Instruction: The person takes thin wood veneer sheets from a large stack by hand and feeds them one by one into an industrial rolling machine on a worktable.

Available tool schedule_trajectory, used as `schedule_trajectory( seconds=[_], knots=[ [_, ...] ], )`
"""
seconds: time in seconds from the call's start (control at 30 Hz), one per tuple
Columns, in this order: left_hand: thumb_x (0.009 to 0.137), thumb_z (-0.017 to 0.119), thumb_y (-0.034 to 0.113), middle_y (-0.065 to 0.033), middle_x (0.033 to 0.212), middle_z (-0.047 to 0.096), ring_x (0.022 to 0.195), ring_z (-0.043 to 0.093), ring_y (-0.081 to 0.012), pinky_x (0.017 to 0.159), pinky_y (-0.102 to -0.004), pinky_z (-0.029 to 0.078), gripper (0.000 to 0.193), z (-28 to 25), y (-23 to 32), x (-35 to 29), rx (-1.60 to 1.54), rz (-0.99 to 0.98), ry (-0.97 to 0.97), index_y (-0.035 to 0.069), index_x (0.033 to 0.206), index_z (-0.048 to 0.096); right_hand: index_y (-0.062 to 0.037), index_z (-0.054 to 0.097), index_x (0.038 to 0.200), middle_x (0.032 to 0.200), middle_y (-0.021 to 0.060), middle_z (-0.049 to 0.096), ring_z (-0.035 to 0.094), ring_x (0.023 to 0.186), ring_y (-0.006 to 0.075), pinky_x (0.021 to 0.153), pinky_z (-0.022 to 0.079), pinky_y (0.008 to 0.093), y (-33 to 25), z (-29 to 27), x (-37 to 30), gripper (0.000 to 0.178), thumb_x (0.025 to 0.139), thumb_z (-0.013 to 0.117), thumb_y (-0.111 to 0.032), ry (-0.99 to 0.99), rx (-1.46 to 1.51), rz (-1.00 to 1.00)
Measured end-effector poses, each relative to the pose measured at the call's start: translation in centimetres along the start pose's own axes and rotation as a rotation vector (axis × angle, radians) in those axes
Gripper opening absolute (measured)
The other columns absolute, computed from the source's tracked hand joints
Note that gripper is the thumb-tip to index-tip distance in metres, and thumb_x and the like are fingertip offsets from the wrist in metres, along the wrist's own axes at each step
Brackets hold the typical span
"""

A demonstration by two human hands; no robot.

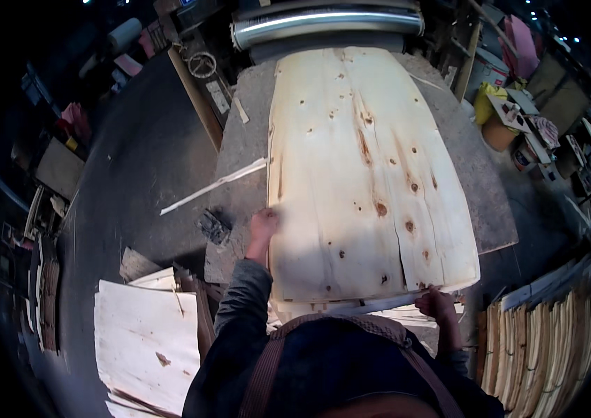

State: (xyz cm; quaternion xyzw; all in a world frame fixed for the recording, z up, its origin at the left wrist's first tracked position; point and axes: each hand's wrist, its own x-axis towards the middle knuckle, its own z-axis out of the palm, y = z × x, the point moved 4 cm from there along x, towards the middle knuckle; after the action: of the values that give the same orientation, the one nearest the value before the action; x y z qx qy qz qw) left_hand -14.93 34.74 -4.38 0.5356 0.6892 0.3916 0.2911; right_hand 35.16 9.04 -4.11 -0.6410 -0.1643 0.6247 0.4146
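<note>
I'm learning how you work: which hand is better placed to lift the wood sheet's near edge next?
Probably your right hand: it's at the near edge of the wood sheet. Your left hand is farther up, at the left edge.

pale veneer sheet (330,174) w/ brown knots, split nr front, flat over gry tbl (480,198)

A broad grey counter (482,191), its surface scuffed and dusty, bears a large pale veneer sheet (330,188) lying lengthwise from twelve o'clock to six, with further sheet edges visible beneath its near end. At ten o'clock a narrow pale strip (213,187) juts out past the counter's edge. A short wood scrap (241,110) lies toward eleven, and a dark crumpled item (213,226), too unclear to identify, sits near nine.
</note>
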Motion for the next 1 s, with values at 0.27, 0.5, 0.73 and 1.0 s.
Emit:
schedule_trajectory(
  seconds=[0.27, 0.5, 0.73, 1.0],
  knots=[
    [0.070, 0.054, -0.005, -0.0071, 0.075, 0.060, 0.063, 0.057, -0.0146, 0.050, -0.0255, 0.045, 0.025, -0.3, 1.5, 1.7, -0.673, -0.070, -0.075, -0.004, 0.094, 0.060, -0.0030, 0.052, 0.089, 0.070, 0.0080, 0.059, 0.063, 0.068, 0.0275, 0.061, 0.054, 0.0322, -0.2, 4.7, -1.0, 0.019, 0.086, 0.052, -0.022, 0.045, 0.380, -0.244],
    [0.071, 0.056, -0.002, -0.0043, 0.074, 0.060, 0.059, 0.056, -0.0138, 0.048, -0.0275, 0.045, 0.026, -0.7, 1.4, 1.1, -0.479, -0.063, -0.183, -0.001, 0.096, 0.059, -0.0080, 0.053, 0.089, 0.066, 0.0055, 0.059, 0.063, 0.071, 0.0311, 0.054, 0.055, 0.0344, -3.6, 5.9, -3.2, 0.014, 0.085, 0.052, -0.021, -0.201, 0.618, -0.390],
    [0.067, 0.056, 0.000, -0.0063, 0.075, 0.061, 0.062, 0.056, -0.0132, 0.053, -0.0276, 0.045, 0.024, -1.9, -0.8, 1.1, -0.383, -0.156, -0.144, -0.003, 0.091, 0.060, 0.0004, 0.052, 0.083, 0.056, 0.0073, 0.053, 0.045, 0.042, 0.0168, 0.049, 0.050, 0.0272, -3.2, 8.7, 3.1, 0.020, 0.086, 0.051, -0.019, -0.256, 0.790, -0.291],
    [0.071, 0.059, 0.012, -0.0186, 0.087, 0.060, 0.076, 0.060, -0.0262, 0.066, -0.0336, 0.048, 0.037, -2.9, 4.4, -8.9, -0.039, 0.135, 0.006, -0.002, 0.105, 0.053, 0.0005, 0.047, 0.081, 0.065, 0.0084, 0.052, 0.054, 0.059, 0.0182, 0.070, 0.055, 0.0304, -11.8, 14.2, 13.8, 0.022, 0.092, 0.037, -0.015, -0.223, 0.729, -0.246]
  ],
)
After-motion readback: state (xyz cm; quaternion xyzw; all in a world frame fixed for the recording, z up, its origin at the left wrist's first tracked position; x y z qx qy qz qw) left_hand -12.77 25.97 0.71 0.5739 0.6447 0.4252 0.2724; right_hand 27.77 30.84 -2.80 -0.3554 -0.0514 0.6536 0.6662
